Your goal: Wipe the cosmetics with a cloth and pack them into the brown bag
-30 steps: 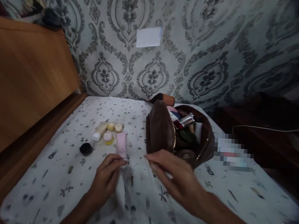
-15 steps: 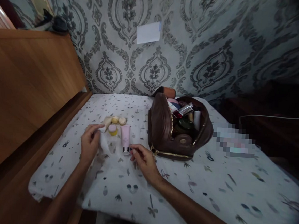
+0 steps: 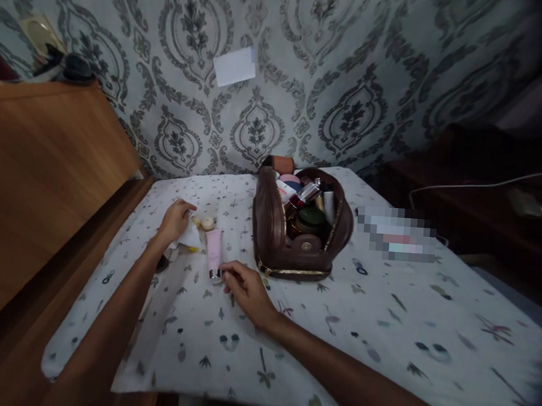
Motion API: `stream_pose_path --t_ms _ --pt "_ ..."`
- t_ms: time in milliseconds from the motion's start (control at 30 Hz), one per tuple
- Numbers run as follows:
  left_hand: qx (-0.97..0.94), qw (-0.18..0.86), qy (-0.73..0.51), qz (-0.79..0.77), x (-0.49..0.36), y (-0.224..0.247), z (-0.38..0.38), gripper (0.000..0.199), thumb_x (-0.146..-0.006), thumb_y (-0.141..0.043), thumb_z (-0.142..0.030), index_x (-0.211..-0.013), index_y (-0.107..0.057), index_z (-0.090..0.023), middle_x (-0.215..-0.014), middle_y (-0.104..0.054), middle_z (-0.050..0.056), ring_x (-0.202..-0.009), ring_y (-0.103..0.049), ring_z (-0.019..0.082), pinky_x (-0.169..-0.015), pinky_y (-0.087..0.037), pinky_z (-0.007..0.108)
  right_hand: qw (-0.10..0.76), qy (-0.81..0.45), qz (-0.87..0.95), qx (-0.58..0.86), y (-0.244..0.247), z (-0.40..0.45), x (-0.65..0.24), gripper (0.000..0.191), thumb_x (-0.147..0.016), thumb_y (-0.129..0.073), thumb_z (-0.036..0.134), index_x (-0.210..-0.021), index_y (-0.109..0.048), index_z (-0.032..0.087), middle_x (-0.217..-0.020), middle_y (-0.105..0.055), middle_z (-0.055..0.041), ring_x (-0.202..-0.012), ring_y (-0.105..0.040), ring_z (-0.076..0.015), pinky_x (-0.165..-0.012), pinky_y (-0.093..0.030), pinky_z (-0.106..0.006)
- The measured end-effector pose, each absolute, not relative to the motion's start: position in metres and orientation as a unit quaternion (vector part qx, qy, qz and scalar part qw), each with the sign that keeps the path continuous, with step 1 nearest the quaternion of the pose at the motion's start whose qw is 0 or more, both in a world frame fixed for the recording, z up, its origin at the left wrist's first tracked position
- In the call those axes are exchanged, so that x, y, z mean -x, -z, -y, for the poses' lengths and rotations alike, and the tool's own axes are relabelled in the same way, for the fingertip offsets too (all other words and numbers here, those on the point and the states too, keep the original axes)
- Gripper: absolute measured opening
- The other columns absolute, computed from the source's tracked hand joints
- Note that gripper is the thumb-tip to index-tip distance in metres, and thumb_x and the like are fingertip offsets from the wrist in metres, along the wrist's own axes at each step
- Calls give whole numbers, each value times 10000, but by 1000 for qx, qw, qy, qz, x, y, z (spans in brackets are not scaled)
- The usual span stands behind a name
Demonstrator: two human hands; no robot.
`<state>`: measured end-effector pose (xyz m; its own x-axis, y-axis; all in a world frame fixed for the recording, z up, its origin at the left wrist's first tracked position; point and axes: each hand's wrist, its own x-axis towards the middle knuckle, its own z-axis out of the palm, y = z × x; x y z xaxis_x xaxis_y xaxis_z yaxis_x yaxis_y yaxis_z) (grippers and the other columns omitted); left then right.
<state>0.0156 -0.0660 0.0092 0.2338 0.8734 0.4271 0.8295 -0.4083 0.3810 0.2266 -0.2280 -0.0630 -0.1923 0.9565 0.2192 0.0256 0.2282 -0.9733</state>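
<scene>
My left hand (image 3: 176, 220) is closed at the far side of a few small cosmetics, gripping a thin white sheet (image 3: 187, 237) whose material I cannot make out. The sheet drapes over small yellow jars, and only bits of yellow show. A cream-lidded little jar (image 3: 208, 224) stays visible beside it. Just right of these lies a pink squeeze tube (image 3: 214, 248) with a silver cap toward me. At that cap rests my right hand (image 3: 249, 291), fingers loosely bent and thumb apart from the index finger; its fingertips touch or nearly touch the cap.
A brown zip bag (image 3: 301, 230) stands unzipped to the right, packed with cosmetics. Behind it is an orange-brown object (image 3: 280, 164). A blurred-out item (image 3: 398, 235) lies farther right on the patterned cloth (image 3: 318, 330). A wooden panel (image 3: 55, 169) borders the left side.
My left hand has moved away from me, drawing the white sheet over the yellow jars. My right hand stays by the tube's cap. The whole view has shifted a little to the right.
</scene>
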Motion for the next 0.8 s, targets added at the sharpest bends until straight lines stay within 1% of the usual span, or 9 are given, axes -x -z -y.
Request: stream_pose_path --t_ms 100,200,300,367,467,533,633,700,800 --pt "-788 22 -262 -557 -13 -20 69 359 -750 -411 -99 -853 -747 -170 -938 -684 81 -917 -637 230 -899 -474 351 497 -469 610 402 64 226 -227 206 -914 -485 257 -1002 -653 175 -820 -650 -13 -637 -622 -108 -565 -460 -206" --pt "-775 17 -225 -590 -7 -30 83 362 -768 -376 -144 -794 -736 -174 -767 -677 57 -768 -629 225 -762 -477 330 500 -469 606 403 65 225 -227 200 -906 -486 239 -1002 -650 177 -790 -639 -5 -622 -609 -105 -536 -443 -194" --pt "-773 24 -176 -609 -6 -30 103 374 -842 -374 -256 -873 -743 -197 -683 -673 30 -704 -629 229 -656 -447 310 497 -466 610 405 66 224 -228 208 -904 -485 242 -1003 -654 170 -728 -612 5 -615 -599 -112 -529 -435 -195" --pt "-779 27 -144 -610 -10 -25 118 367 -876 -438 -396 -1000 -737 -224 -800 -724 36 -792 -657 253 -677 -447 311 494 -470 608 406 66 224 -228 214 -904 -486 249 -1006 -655 168 -731 -614 3 -619 -602 -116 -531 -438 -199" --pt "-791 5 -68 -608 -20 -19 137 476 -880 -484 -563 -1197 -666 -257 -1039 -733 73 -946 -668 296 -748 -465 339 493 -477 602 408 67 224 -227 216 -901 -488 254 -1010 -656 171 -783 -632 -6 -631 -619 -114 -538 -447 -198" --pt "-786 -23 -4 -618 -27 -18 144 490 -896 -469 -568 -1227 -632 -247 -1109 -708 105 -972 -669 317 -754 -473 361 493 -479 599 410 68 224 -227 216 -900 -491 256 -1011 -656 171 -792 -631 -5 -638 -627 -111 -545 -453 -195" --pt "-767 -42 32 -640 -32 -15 148 431 -911 -472 -491 -1214 -615 -220 -1071 -706 132 -947 -675 336 -733 -476 380 491 -481 596 414 68 224 -227 215 -903 -492 252 -1018 -654 170 -786 -628 -3 -636 -629 -108 -547 -457 -192" --pt "-763 -34 11 -646 -30 -13 148 423 -922 -468 -466 -1240 -601 -220 -1053 -714 136 -945 -674 343 -725 -472 384 490 -482 596 416 67 224 -227 210 -906 -493 246 -1017 -655 171 -782 -630 -2 -635 -629 -108 -541 -452 -192" --pt "-762 -13 -63 -644 -22 -8 151 447 -915 -497 -502 -1254 -609 -234 -1054 -720 123 -938 -665 333 -716 -463 372 491 -484 593 415 64 224 -228 204 -907 -496 240 -1010 -659 173 -750 -618 4 -630 -625 -109 -537 -444 -193"
